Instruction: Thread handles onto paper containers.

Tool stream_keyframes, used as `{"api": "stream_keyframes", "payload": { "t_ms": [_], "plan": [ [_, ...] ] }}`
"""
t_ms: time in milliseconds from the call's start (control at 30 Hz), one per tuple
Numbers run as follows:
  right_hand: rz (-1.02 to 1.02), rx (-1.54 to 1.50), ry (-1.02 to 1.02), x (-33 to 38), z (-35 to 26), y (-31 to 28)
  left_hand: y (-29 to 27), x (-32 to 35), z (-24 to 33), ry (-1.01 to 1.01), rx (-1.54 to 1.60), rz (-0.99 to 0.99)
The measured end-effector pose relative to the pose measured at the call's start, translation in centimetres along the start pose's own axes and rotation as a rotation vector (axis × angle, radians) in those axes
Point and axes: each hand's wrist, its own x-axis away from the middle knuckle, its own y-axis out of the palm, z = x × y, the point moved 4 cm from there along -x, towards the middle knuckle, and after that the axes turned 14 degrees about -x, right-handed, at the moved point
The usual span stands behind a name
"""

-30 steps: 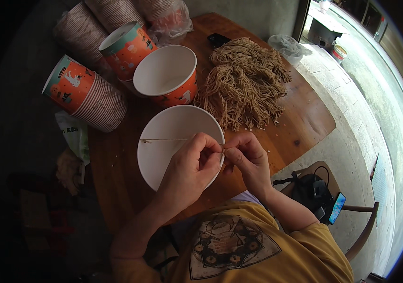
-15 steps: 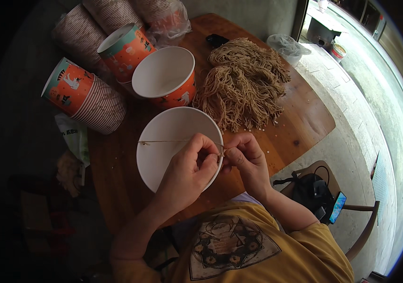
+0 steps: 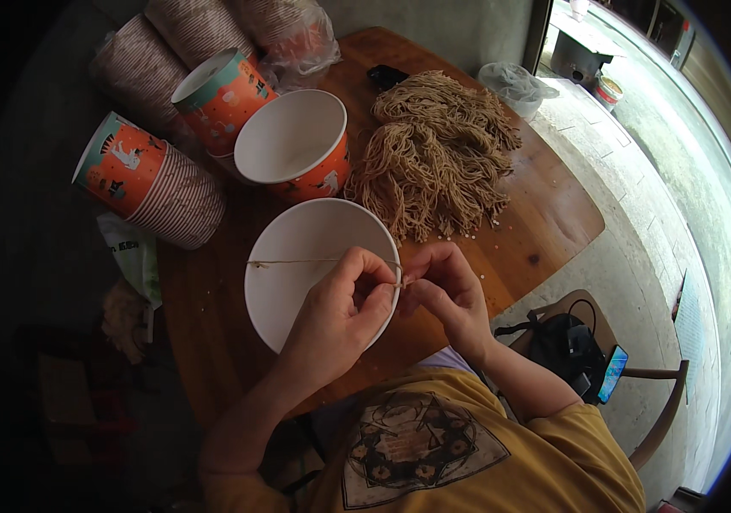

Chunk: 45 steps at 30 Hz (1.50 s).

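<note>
Taking the near bowl point(image 3: 297, 299) as the landmark: it is white, empty and sits on the round wooden table point(image 3: 545, 222), close to the person's chest.

Well left of the bowl, off the table's edge, a crumpled plastic bag point(image 3: 130, 256) lies in shadow. Up and left of the bowl a stack of orange patterned cups point(image 3: 147, 184) lies on its side, and further back more stacks point(image 3: 199, 51) lean the same way.

Just behind the bowl, almost touching its far rim, stands a second bowl point(image 3: 294, 145), orange outside and white inside, also empty.

Across the bowl's opening a thin tan strand point(image 3: 297, 262) runs level, from near the left rim to the right rim, where both hands meet. The left hand point(image 3: 344, 312) reaches over the bowl's right half, fingers curled in, thumb and forefinger closed on the strand's right end. The right hand point(image 3: 442, 286) is just right of the bowl, touching the left hand, its fingertips also pinched tight at that same end.

Behind and right of the bowl a heap of tan noodles point(image 3: 434, 158) lies on the bare wood. Past it, at the table's far right edge, sits a clear bag point(image 3: 515, 85). Right of the bowl and below the table, a chair point(image 3: 639, 376) carries a black bag point(image 3: 566, 346) and a phone point(image 3: 613, 374).
</note>
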Motion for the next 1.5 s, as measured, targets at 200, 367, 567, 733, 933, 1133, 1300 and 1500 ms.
{"api": "stream_keyframes", "payload": {
  "t_ms": [200, 367, 567, 733, 933, 1133, 1300, 1500],
  "plan": [
    [0.004, 0.087, -0.029, 0.3, 0.1, 0.2, -0.2, 0.1, 1.2, -0.009, -0.029, 0.006],
    [-0.014, 0.214, -0.039, 0.4, 0.1, 0.1, -0.2, 0.2, 1.5, 0.058, -0.168, 0.046],
    [0.009, 0.262, -0.029, 0.3, -0.2, 0.0, -0.6, 0.2, 2.7, 0.105, -0.346, 0.078],
    [0.027, 0.158, -0.008, 0.5, -0.3, -0.1, -0.3, -0.1, 2.8, 0.182, -0.370, 0.105],
    [0.040, 0.083, 0.065, 0.4, 0.0, 0.4, -0.6, 0.4, 2.9, 0.136, -0.406, 0.132],
    [0.030, 0.076, 0.054, 0.3, -0.5, 0.6, -0.4, -0.1, 2.6, 0.141, -0.392, 0.136],
    [0.027, 0.162, 0.000, 0.2, -0.1, 0.3, -0.5, -0.1, 2.6, 0.161, -0.388, 0.120],
    [0.038, 0.096, -0.044, 0.5, 0.2, 0.4, -0.5, 0.1, 2.2, 0.134, -0.351, 0.100]
  ]
}}
